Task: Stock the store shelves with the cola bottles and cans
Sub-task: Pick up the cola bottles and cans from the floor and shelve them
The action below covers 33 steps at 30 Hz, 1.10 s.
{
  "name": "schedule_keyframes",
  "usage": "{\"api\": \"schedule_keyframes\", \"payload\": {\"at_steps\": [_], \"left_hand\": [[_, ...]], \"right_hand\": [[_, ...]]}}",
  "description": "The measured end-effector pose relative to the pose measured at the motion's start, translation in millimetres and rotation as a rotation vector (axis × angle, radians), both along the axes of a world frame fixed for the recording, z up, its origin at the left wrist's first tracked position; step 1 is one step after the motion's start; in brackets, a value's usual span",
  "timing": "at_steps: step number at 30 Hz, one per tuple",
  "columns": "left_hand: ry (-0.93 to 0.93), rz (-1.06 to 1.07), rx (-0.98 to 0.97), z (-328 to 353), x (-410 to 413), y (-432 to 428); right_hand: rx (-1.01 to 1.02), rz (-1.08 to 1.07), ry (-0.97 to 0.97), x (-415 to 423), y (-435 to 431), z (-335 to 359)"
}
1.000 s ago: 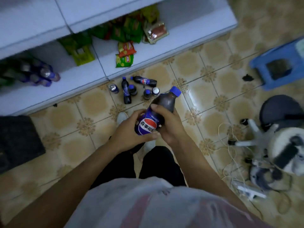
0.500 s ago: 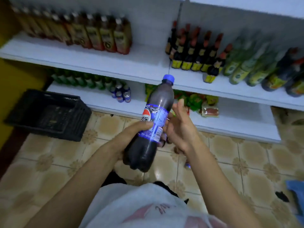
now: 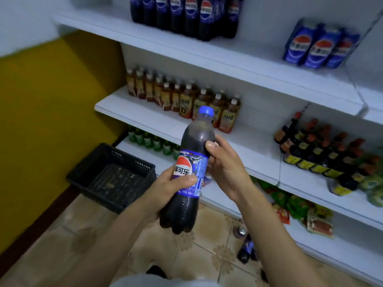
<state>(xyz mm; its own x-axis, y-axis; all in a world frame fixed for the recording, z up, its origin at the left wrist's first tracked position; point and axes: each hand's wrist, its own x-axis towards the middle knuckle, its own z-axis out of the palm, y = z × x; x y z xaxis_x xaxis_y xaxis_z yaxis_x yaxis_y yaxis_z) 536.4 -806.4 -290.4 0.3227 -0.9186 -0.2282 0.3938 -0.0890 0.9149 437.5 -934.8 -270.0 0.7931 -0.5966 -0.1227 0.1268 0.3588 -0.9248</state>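
White shelving [image 3: 207, 56] behind, tiled floor [image 3: 99, 235] below. Dark plastic cola bottle with blue cap [image 3: 195, 137] near-upright in mid-air before shelves. Left hand [image 3: 167, 189] wraps its label; right hand [image 3: 226, 168] grips upper body, thumb in front.

We hold a cola bottle [image 3: 187, 162] nearly upright, blue cap on, before the white shelves [image 3: 259, 65]. Our left hand [image 3: 165, 189] grips it at the label, thumb across the front; our right hand [image 3: 226, 166] curls round the upper body, thumb on the dark plastic. On the top shelf stands a row of cola bottles [image 3: 182, 15], with blue cola cans [image 3: 319, 46] well apart to the right. Below are brown tea bottles [image 3: 186, 98], then green bottles [image 3: 153, 141]. A black crate [image 3: 112, 175] sits on the tiled floor [image 3: 93, 241] at left; a floor bottle [image 3: 246, 248] and a single can [image 3: 240, 230] are by the bottom shelf.
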Motion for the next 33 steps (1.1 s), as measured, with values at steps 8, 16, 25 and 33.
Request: {"api": "schedule_keyframes", "payload": {"at_steps": [8, 16, 25, 33], "left_hand": [[-0.788, 0.228, 0.168, 19.6, 114.4, -39.4], [-1.126, 0.282, -0.064, 75.7, 152.6, -146.6], [-1.270, 0.171, -0.240, 139.8, 192.8, -310.4], [-1.323, 0.428, -0.059, 110.7, 265.0, -426.1]], "right_hand": [[-0.159, 0.003, 0.225, 80.7, -0.6, 4.1], [-0.258, -0.167, 0.069, 130.9, -85.7, 61.7], [-0.495, -0.337, 0.041, 163.5, -250.4, 131.6], [-0.655, -0.481, 0.290, 195.6, -409.1, 138.1]]}}
